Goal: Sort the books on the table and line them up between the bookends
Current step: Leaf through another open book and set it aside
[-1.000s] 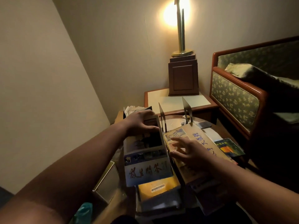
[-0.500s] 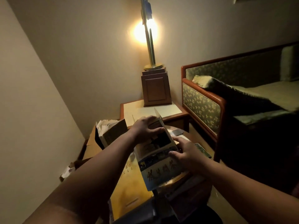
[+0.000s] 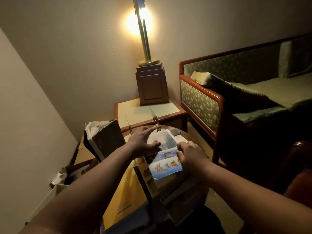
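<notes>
A white and blue book with red characters (image 3: 166, 155) lies tilted above the pile on the round table (image 3: 179, 135). My left hand (image 3: 143, 143) lies across its far left part, fingers spread, thumb on the cover. My right hand (image 3: 189, 153) grips its right edge with curled fingers. Two thin metal bookends (image 3: 156, 119) stand just beyond, one of them at the left (image 3: 128, 123). A yellow book (image 3: 126, 195) and a brown-edged book (image 3: 146, 179) lie under it. A thick dark book (image 3: 103, 137) stands open-paged at the left.
A low side table (image 3: 135, 114) with a wooden lamp base (image 3: 152, 85) and a lit lamp stands behind. A green patterned sofa (image 3: 236, 92) fills the right. Cardboard boxes (image 3: 72, 169) sit on the floor by the left wall.
The white and blue book went from lying on the pile to being held in both hands and moved toward the bookends. My right hand left the tan book and took its edge. The view turned.
</notes>
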Demonstrator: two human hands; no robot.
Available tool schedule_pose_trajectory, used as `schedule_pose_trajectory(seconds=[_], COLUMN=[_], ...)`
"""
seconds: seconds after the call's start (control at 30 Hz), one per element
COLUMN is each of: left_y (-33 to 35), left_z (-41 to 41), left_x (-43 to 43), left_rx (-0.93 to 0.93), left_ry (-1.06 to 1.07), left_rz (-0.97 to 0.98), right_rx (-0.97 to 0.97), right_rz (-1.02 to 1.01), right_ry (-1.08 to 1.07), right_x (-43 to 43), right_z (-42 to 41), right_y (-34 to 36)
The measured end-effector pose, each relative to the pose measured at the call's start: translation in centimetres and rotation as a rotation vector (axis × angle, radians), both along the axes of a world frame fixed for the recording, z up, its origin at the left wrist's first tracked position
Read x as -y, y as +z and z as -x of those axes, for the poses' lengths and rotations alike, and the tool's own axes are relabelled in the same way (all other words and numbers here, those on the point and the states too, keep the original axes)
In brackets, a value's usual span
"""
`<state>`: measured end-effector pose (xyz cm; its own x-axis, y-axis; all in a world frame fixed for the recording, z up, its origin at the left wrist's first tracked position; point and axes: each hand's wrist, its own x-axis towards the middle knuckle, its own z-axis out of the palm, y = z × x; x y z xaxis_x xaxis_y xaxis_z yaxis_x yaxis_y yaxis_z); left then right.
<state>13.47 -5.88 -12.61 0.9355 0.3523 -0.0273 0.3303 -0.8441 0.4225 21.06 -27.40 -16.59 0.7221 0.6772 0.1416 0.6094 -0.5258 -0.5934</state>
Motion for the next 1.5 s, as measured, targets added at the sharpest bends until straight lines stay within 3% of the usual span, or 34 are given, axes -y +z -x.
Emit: schedule_pose_trajectory(seconds=[0.13,0.27,0.33,0.47,0.63,0.73,0.83,0.9,1.1,1.2,1.27,1.33,1.5], left_y=[-1.7,-3.2,-3.9,-4.5,-4.3,-4.1,-4.1,-4.1,-3.1,-2.9,-2.7,-2.5,-2.5], left_z=[3.8,6.4,7.3,8.3,8.6,8.9,9.2,9.0,6.8,5.0,4.2,3.9,4.1], left_x=[-0.3,0.7,1.2,1.6,2.0,2.2,2.2,2.2,4.2,5.6,6.8,7.5,7.3], left_rx=[0.091,0.128,0.143,0.153,0.198,0.354,0.544,0.565,0.482,0.237,0.084,0.051,-0.010], left_ry=[-0.005,-0.011,0.006,0.017,0.027,0.047,0.078,0.094,-0.054,-0.108,-0.111,-0.104,-0.047], left_rz=[0.118,0.143,0.138,0.166,0.177,0.191,0.328,0.298,0.146,0.026,-0.101,-0.192,-0.226], right_rx=[0.140,0.342,0.323,0.228,0.294,0.253,0.225,0.238,0.335,0.350,0.325,0.282,0.139], right_rz=[0.048,0.062,0.081,0.183,0.262,0.141,-0.023,-0.124,-0.366,-0.398,-0.404,-0.415,-0.476], right_ry=[0.038,0.290,0.394,0.373,0.407,0.413,0.386,0.347,0.097,0.021,-0.007,-0.039,-0.122], right_x=[0.2,0.2,-0.2,-0.3,-0.2,-0.3,0.3,0.8,2.2,3.0,3.5,3.7,3.7], right_z=[0.1,0.7,1.7,3.6,4.7,4.5,4.0,3.3,0.8,-0.1,-0.5,-1.0,-0.8], right_y=[-0.1,1.2,1.5,2.1,2.3,2.5,3.5,3.9,4.0,4.1,4.0,3.6,2.7])
